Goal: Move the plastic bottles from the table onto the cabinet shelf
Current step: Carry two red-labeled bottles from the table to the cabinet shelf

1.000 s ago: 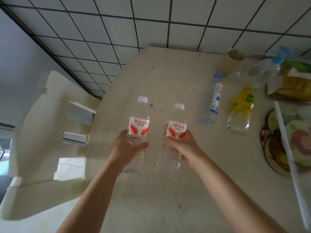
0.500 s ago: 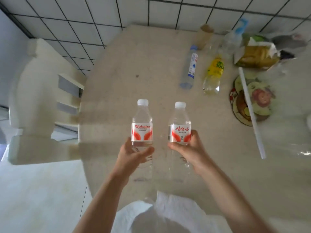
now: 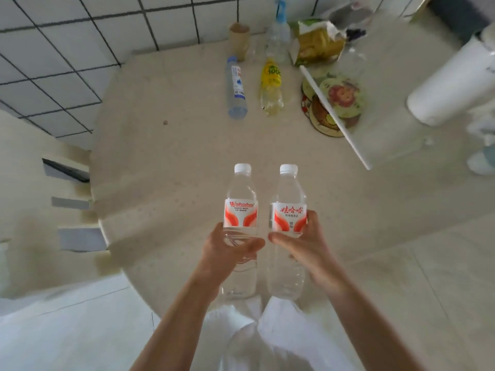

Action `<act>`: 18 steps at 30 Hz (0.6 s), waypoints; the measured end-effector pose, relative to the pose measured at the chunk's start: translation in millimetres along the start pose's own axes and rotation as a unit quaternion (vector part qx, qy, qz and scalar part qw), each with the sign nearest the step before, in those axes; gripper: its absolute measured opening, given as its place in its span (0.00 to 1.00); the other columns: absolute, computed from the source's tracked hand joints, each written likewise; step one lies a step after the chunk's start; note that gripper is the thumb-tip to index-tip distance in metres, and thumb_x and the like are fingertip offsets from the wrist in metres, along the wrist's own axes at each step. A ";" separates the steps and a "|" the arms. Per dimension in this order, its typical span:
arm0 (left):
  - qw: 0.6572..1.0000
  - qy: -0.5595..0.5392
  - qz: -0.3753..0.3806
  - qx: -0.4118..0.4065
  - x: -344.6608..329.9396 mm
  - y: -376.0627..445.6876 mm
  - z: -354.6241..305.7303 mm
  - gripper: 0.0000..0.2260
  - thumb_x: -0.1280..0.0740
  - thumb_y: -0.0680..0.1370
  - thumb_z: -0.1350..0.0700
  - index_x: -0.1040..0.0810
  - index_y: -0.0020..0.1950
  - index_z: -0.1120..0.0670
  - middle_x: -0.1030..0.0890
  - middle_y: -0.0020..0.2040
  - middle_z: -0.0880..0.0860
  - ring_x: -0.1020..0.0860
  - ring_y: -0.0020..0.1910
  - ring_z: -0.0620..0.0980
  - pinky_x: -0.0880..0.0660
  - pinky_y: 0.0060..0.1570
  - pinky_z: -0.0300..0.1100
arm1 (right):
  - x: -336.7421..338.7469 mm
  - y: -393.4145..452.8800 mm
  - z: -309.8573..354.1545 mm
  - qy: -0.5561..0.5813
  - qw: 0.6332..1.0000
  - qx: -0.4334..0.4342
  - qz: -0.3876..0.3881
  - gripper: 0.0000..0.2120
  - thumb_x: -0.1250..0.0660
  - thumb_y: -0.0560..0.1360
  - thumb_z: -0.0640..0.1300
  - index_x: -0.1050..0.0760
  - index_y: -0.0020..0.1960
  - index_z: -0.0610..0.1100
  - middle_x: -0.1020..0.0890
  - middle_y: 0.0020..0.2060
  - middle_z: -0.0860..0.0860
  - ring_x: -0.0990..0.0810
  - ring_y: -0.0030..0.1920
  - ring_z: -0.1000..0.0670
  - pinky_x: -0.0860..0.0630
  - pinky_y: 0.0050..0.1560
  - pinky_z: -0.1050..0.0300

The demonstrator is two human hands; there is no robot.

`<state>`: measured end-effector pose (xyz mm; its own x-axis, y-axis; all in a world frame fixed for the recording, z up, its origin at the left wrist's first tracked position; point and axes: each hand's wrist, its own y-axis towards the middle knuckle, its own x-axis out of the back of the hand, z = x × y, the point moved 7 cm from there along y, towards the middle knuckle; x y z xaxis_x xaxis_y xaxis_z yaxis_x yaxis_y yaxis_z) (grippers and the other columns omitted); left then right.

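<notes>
The round beige surface (image 3: 166, 167) carried, at its far side, a blue-capped bottle (image 3: 236, 89) and a yellow-labelled bottle (image 3: 271, 88) lying side by side, a cardboard tube (image 3: 239, 40), a crumpled bag (image 3: 317, 42), patterned coasters (image 3: 340, 99) under a white rod (image 3: 334, 116), and a white cylinder (image 3: 452, 84) at right.

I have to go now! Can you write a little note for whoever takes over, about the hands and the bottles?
Left hand grips one red-label bottle; right hand grips the other red-label bottle. Both bottles are upright, lifted near the table's front edge.
Lying on the table at the far side: a blue-cap bottle and a yellow-label bottle; a clear bottle stands behind them.
Done: two bottles picked up.
Left: carry them to the cabinet shelf, which is not in view, then fetch the rest.
</notes>
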<state>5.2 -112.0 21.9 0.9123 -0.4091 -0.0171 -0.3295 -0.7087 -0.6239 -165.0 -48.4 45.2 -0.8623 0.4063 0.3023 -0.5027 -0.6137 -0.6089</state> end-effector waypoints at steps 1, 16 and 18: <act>1.000 0.018 0.006 0.002 -7.5 0.8 0.3 0.23 0.19 0.64 0.57 0.21 0.56 0.56 0.14 0.44 0.54 0.15 0.38 0.48 0.21 0.38 0.39 | 8.4 -4.3 -6.9 0.020 1.000 -0.006 -0.012 0.30 0.22 0.63 0.39 0.34 0.59 0.46 0.22 0.46 0.51 0.20 0.44 0.53 0.26 0.38 0.57; 0.948 0.191 0.253 -0.037 -192.4 -58.9 22.1 0.16 0.23 0.68 0.64 0.21 0.52 0.53 0.15 0.42 0.50 0.16 0.38 0.44 0.23 0.35 0.33 | 171.5 -124.8 -156.7 0.217 0.937 -0.079 -0.261 0.29 0.22 0.56 0.45 0.31 0.53 0.49 0.20 0.48 0.47 0.18 0.47 0.48 0.18 0.47 0.47; 0.934 0.211 0.286 -0.043 -222.6 -83.3 36.4 0.15 0.23 0.68 0.65 0.20 0.50 0.52 0.15 0.40 0.49 0.16 0.38 0.43 0.23 0.35 0.33 | 190.1 -152.9 -184.3 0.248 0.923 -0.087 -0.283 0.27 0.22 0.58 0.42 0.31 0.53 0.46 0.20 0.48 0.46 0.17 0.45 0.48 0.19 0.40 0.54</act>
<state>-161.6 59.0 49.2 0.4106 -0.9118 -0.0067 -0.7679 -0.3419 -0.5418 -240.6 247.4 60.6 -0.3094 0.9141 0.2622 -0.8084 -0.1076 -0.5786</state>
